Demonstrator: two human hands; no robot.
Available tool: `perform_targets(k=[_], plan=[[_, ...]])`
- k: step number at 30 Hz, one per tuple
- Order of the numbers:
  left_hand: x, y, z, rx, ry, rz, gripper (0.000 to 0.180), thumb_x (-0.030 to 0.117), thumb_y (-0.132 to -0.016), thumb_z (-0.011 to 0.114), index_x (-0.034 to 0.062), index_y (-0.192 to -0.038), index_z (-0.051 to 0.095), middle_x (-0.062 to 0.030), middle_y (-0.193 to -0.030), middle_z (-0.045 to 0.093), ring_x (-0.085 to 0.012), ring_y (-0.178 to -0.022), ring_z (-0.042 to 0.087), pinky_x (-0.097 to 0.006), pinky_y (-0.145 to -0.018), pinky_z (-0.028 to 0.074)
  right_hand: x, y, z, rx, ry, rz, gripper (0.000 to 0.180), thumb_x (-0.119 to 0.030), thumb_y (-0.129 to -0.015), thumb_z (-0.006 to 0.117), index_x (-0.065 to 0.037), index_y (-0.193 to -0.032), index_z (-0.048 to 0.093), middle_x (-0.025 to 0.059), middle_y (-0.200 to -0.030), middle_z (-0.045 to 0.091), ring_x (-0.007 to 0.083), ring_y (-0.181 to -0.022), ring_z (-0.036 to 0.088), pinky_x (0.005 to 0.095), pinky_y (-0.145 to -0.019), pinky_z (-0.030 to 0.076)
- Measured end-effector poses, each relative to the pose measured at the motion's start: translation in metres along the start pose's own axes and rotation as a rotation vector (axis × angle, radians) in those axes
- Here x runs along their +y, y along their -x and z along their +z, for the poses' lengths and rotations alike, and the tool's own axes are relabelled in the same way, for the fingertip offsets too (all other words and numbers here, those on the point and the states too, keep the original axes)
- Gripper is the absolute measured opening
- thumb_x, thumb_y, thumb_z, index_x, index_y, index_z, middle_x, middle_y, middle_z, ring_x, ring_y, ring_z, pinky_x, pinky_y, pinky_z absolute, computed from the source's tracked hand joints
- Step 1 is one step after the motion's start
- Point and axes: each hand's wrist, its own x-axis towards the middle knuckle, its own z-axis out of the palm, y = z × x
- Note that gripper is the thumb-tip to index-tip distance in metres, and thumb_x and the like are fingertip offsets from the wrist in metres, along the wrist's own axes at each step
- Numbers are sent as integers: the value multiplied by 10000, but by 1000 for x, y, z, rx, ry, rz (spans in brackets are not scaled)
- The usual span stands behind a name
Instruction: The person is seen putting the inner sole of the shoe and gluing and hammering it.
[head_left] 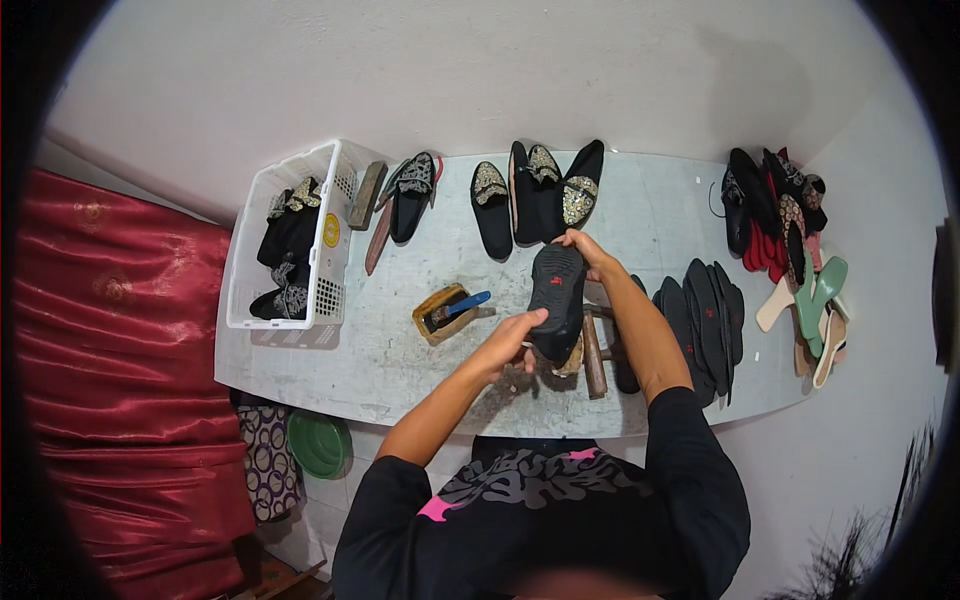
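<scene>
A black shoe sole (556, 295) with a small red mark lies upside down over a wooden stand (594, 358) on the grey table (660, 225). My left hand (508, 343) presses its near end with thumb on top. My right hand (588, 252) grips its far end from above. Both hands hold the same sole.
A small tin with a blue-handled brush (449, 311) sits left of the sole. Black embellished slippers (545, 195) lie at the back. A white basket (292, 235) of shoes stands at left. Stacked black soles (705, 320) and coloured sandals (800, 260) lie at right. Red fabric (120, 370) is far left.
</scene>
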Motion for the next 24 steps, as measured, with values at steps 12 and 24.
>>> perform_targets(k=[12, 24], plan=[[68, -6, -22, 122, -395, 241, 534, 309, -758, 773, -33, -1100, 546, -75, -856, 615, -114, -529, 600, -235, -430, 428, -105, 113, -74, -85, 344, -376, 404, -96, -747, 678, 0, -1134, 612, -10, -848, 610, 56, -670, 487, 203, -607, 401], [62, 18, -15, 518, -1206, 1207, 547, 143, -604, 796, 74, -1095, 564, -82, -1121, 602, -287, -862, 653, -357, -659, 549, -41, 200, -34, 488, 622, -832, 461, -67, -789, 701, -128, -1226, 569, 4, -730, 521, 73, -518, 490, 217, -404, 382]])
